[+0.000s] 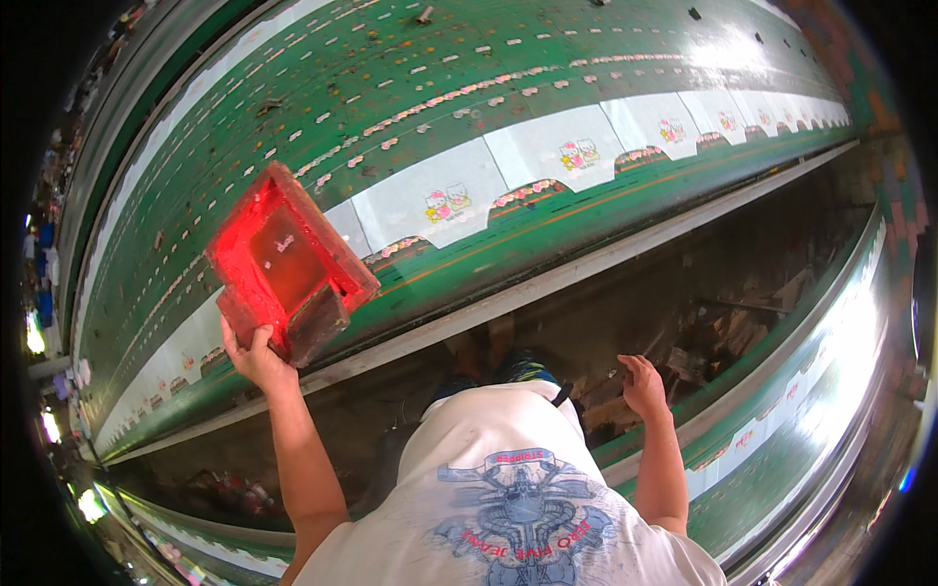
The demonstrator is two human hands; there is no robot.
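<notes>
My left hand [256,356] grips the near edge of a red wooden printing frame [288,259], lifted and tilted above the long green table [410,88]. A squeegee block [318,327] sits at the frame's near side. White fabric pieces [415,200] with small cartoon prints lie in a row along the table, just right of the frame. My right hand [643,386] hangs free with fingers apart, over the dark aisle, holding nothing.
A pale table edge rail [586,264] runs diagonally in front of me. A second green table [782,430] with white pieces runs at the right. The dark aisle floor [743,283] holds scattered debris. Small taped marks dot the far table.
</notes>
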